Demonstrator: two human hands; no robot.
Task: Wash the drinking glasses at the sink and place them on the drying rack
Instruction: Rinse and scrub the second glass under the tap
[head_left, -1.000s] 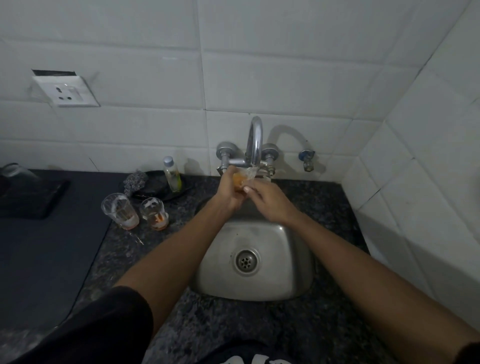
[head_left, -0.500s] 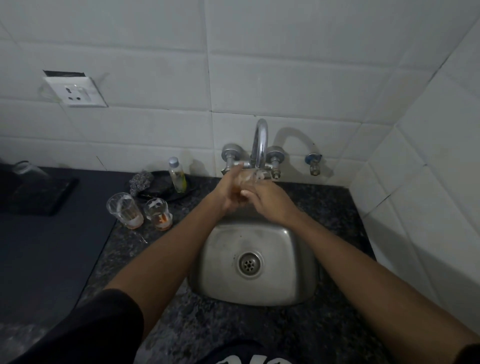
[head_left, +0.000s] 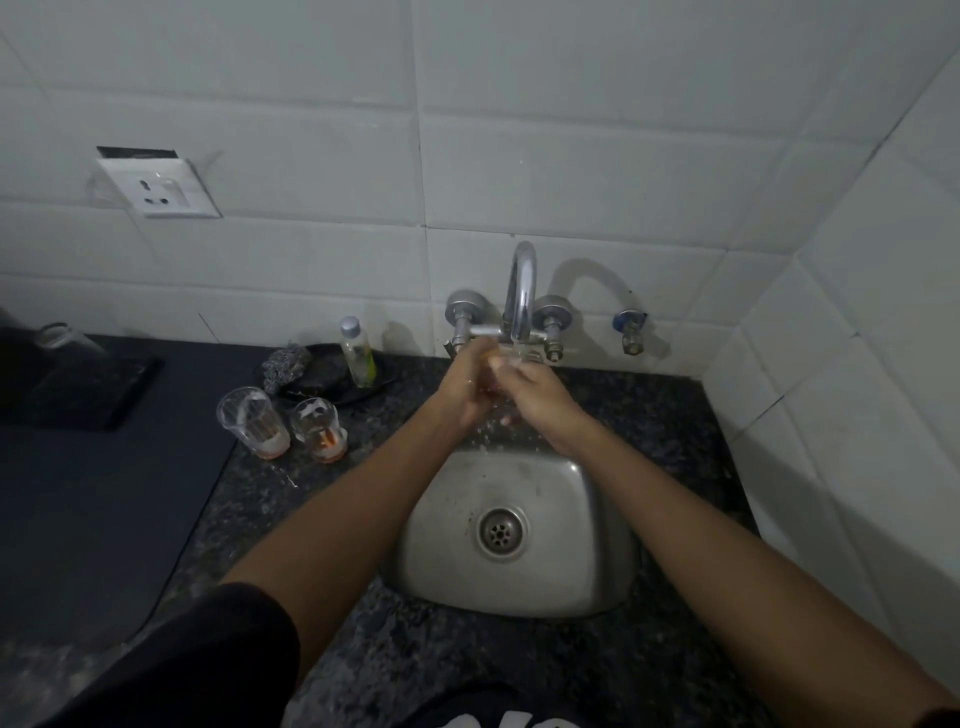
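Both my hands hold one clear drinking glass (head_left: 503, 358) under the tap spout (head_left: 521, 291), above the back of the steel sink (head_left: 519, 577). My left hand (head_left: 465, 387) grips the glass from the left. My right hand (head_left: 537, 392) grips it from the right, and the two hands hide most of it. Water drops fall below them. Two more glasses stand on the counter to the left, a taller glass (head_left: 253, 422) and a shorter glass (head_left: 318, 428), both with orange dregs at the bottom.
A small bottle of yellow liquid (head_left: 358, 352) and a steel scrubber (head_left: 285, 366) sit on a dark dish left of the tap. A dark mat (head_left: 78, 514) covers the left counter, with an upturned glass (head_left: 67, 338) on a black tray at far left. Tiled walls close off the back and right.
The orange tint seen in the held glass a second ago has gone. My hands stay at the spout, and water now drips into the sink. The view has shifted slightly.
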